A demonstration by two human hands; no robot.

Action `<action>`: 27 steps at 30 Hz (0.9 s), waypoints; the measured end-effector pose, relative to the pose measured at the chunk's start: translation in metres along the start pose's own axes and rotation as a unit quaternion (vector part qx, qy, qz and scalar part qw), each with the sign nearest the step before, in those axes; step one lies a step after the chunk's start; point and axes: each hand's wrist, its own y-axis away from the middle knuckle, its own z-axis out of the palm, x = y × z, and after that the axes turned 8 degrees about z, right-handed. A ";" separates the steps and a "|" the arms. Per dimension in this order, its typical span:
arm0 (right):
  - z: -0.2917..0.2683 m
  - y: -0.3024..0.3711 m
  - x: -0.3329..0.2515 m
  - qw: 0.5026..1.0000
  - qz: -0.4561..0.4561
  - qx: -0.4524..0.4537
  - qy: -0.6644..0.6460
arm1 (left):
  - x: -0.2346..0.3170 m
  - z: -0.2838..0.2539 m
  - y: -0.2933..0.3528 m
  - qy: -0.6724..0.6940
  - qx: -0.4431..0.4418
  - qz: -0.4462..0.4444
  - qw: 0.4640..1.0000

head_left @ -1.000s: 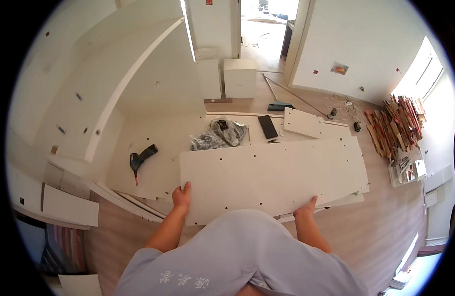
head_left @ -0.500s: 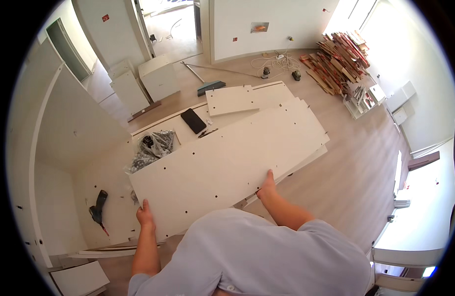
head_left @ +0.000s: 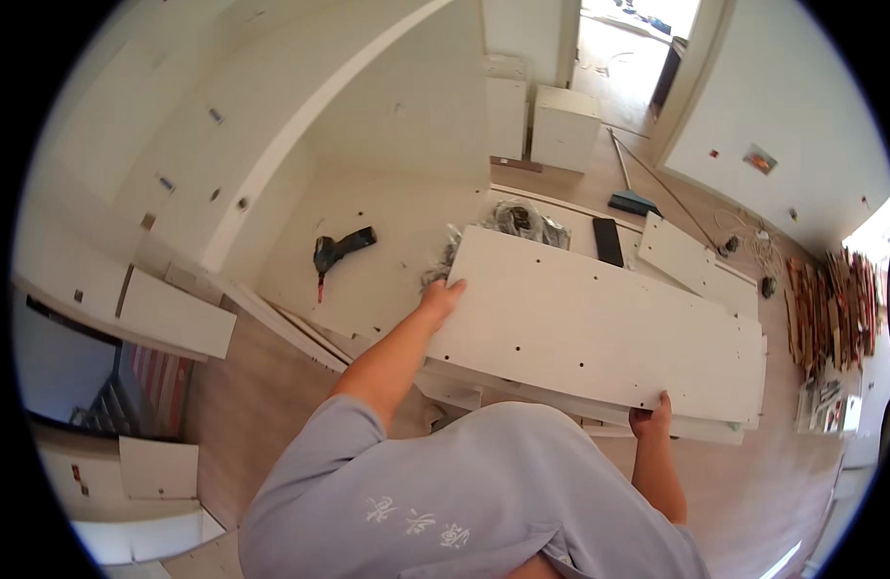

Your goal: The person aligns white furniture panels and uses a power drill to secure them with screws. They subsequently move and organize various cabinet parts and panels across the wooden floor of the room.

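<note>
- White panel (head_left: 599,318) clamped at left end by left hand (head_left: 440,302), at near edge by right hand (head_left: 653,417).
- Plastic bag (head_left: 524,221) partly hidden by panel's far edge.

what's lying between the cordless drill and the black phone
In the head view, a clear plastic bag with dark contents lies between the drill and phone, partly hidden by the white panel.

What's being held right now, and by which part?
A long white panel: the left hand grips its left end, the right hand its near long edge, toward the right end.
</note>
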 end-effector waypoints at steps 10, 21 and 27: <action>-0.010 -0.011 0.012 0.998 -0.008 0.009 0.054 | -0.015 -0.013 0.025 -0.023 -0.079 -0.002 0.997; -0.059 0.011 0.075 0.986 -0.028 0.024 0.164 | -0.082 -0.079 -0.003 -0.214 0.072 0.046 0.973; -0.119 0.034 0.088 0.969 -0.028 0.058 0.237 | -0.069 -0.076 -0.041 -0.033 0.093 0.074 0.992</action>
